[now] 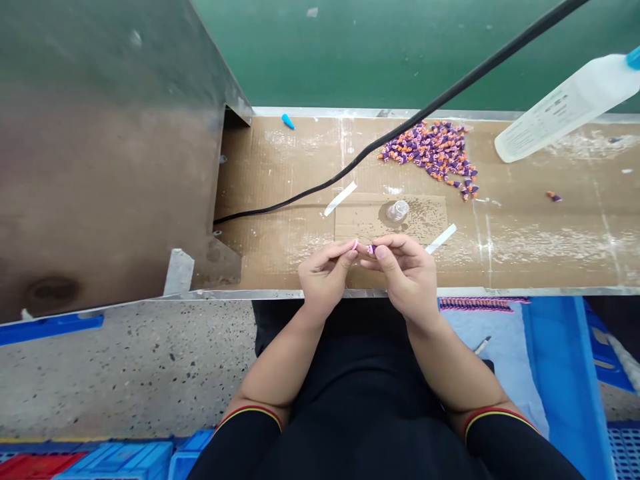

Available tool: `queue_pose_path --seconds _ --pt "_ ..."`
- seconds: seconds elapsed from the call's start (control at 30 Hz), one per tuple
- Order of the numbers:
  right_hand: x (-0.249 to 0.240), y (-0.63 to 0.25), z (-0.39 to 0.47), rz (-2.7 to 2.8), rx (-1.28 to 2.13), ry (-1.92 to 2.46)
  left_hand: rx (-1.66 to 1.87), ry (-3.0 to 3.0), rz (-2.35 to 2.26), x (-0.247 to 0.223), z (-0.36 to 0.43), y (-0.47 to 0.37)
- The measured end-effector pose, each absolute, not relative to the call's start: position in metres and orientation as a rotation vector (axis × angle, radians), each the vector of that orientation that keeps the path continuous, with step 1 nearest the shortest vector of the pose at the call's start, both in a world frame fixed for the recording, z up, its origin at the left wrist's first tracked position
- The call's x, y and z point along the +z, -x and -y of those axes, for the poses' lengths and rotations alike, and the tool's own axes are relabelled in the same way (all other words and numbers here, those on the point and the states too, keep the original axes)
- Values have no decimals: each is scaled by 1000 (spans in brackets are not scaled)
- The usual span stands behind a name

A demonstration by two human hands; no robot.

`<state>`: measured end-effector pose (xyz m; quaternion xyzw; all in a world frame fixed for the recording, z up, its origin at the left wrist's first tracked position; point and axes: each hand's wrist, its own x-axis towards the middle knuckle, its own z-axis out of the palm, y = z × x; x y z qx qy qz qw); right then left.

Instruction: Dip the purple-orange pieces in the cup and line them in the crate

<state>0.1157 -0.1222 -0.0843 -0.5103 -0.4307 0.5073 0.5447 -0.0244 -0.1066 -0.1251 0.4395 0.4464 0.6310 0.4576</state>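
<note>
Over the front edge of the cardboard-covered bench, my left hand [325,272] pinches a small pink and white piece [355,245] between thumb and forefinger. Close to its right, my right hand [407,270] grips a small purple piece with pink and white detail [371,249]. The two pieces are a little apart. Beyond the hands stands a small clear cup [398,211] on a wet cardboard sheet [347,223]. A pile of small purple, pink and orange pieces [435,150] lies farther back.
A black cable [305,193] crosses above the bench. White strips [341,199] lie near the hands. A white bottle [570,107] is at the back right, a metal box [110,147] at left, and a blue tray [565,373] at lower right.
</note>
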Motion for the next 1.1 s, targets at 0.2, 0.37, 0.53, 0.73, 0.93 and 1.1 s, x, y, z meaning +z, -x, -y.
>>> queue_pose_path --seconds 0.2,0.37,0.53,0.73,0.93,1.1 --pt "-86 -107 129 1168 900 1222 1338 -550 -913 -113 116 22" --pt "-80 -103 133 1354 614 1206 1303 -470 -841 -102 126 20" --pt "-79 -106 133 1458 485 1206 1329 -509 -893 -102 128 19" --pt "-79 -103 132 1481 407 1102 1428 -568 -887 -101 129 15" --pt "-79 -103 133 1536 309 1095 1573 -739 -963 -103 131 13" --pt "-73 -106 136 1594 273 1111 1637 -997 -1022 -106 136 16"
